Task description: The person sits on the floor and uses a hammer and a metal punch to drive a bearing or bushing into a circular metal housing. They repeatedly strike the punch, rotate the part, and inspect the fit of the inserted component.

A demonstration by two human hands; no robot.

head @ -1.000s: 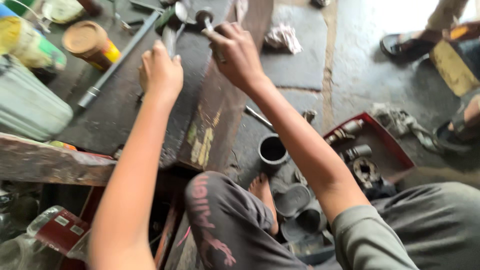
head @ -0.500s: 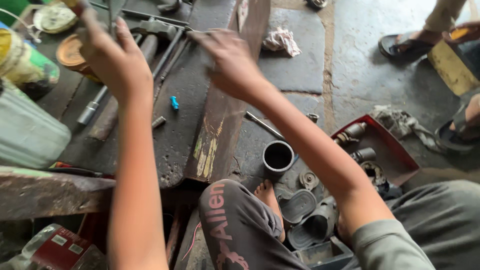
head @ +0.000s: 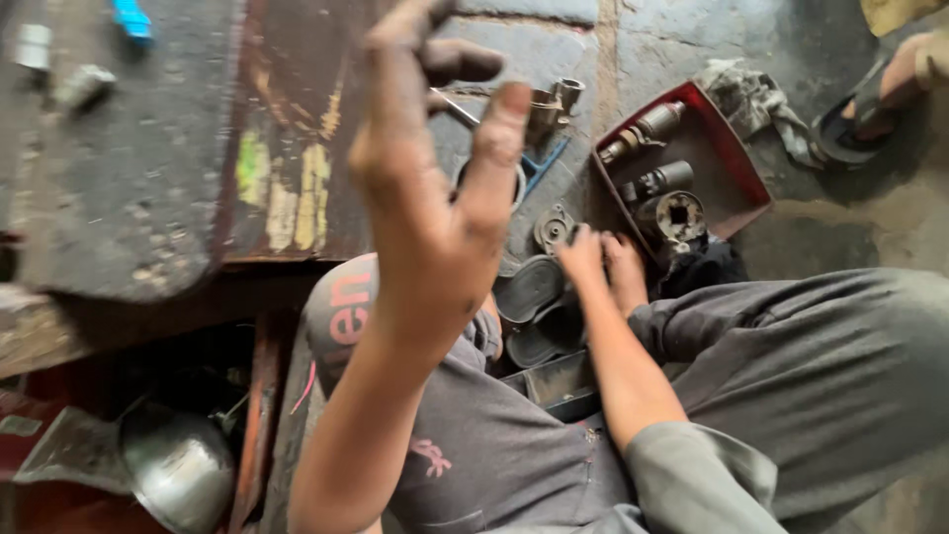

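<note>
While the right hand [head: 598,259] reaches down to the floor between the knees, its fingers are spread on a heap of dark metal parts [head: 539,297] and close on none of them, so the grip reads as released, resting rather than grasping. The left hand [head: 435,168] is raised close to the camera, palm toward the lens, fingers loosely curled and blurred; nothing shows in that grip either, and it looks unclenched.

Nothing is picked up at this moment, then: as far as the view shows, the sorting or fetching of a part is at its reach stage, with the choosing and lifting still to do.

The parts under the right hand are oval shells and ring-shaped housings, touching one another. At about 12 o'clock from that hand lies a small round flanged piece [head: 554,227], and beyond it a short metal cylinder [head: 514,183], partly hidden by the left hand. At 2 o'clock sits a red tray [head: 736,158] holding sockets and fittings, with a grey rag [head: 756,94] at its far edge. At 9 to 10 o'clock runs the dark, paint-streaked counter [head: 138,168], bearing a blue bit [head: 131,18] and small metal pieces. Another person's sandalled foot [head: 890,89] shows at the upper right, well apart.
</note>
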